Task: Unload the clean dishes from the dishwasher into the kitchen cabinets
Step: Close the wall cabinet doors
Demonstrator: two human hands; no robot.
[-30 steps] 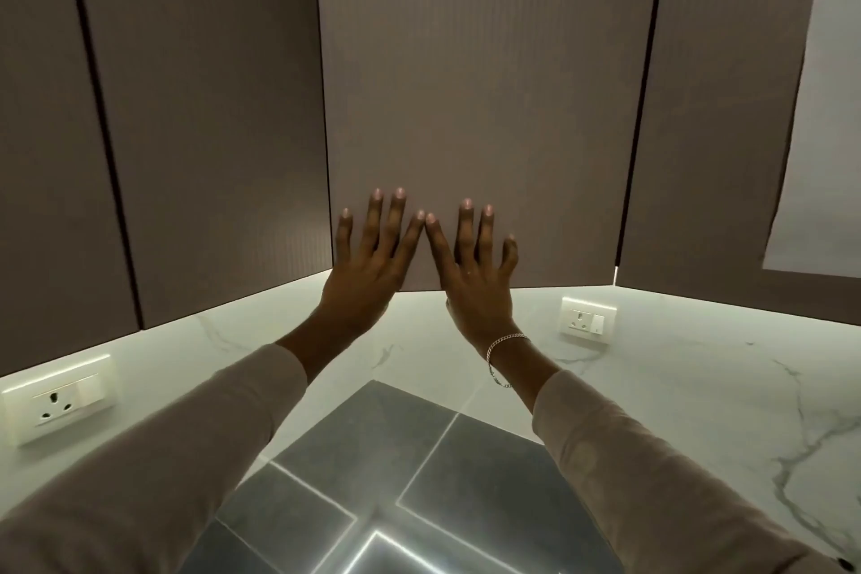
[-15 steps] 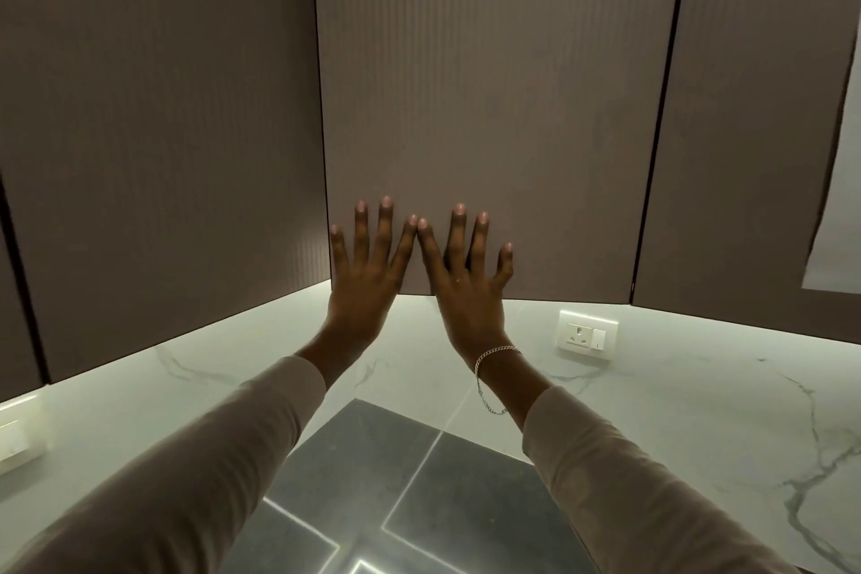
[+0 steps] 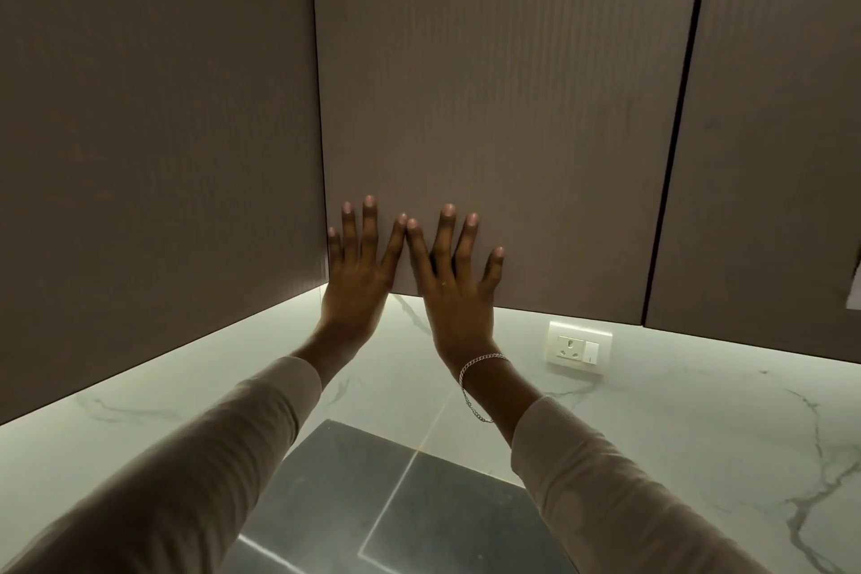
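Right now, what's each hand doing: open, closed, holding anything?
Left hand: open, flat against the ribbed brown cabinet door, holding nothing.
Right hand: open, flat against the same door, holding nothing.

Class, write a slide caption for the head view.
Left hand and right hand press flat on the closed cabinet door.

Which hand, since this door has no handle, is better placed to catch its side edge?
Likely the left hand: its little finger lies at the cabinet door's left seam; right hand rests mid-panel.
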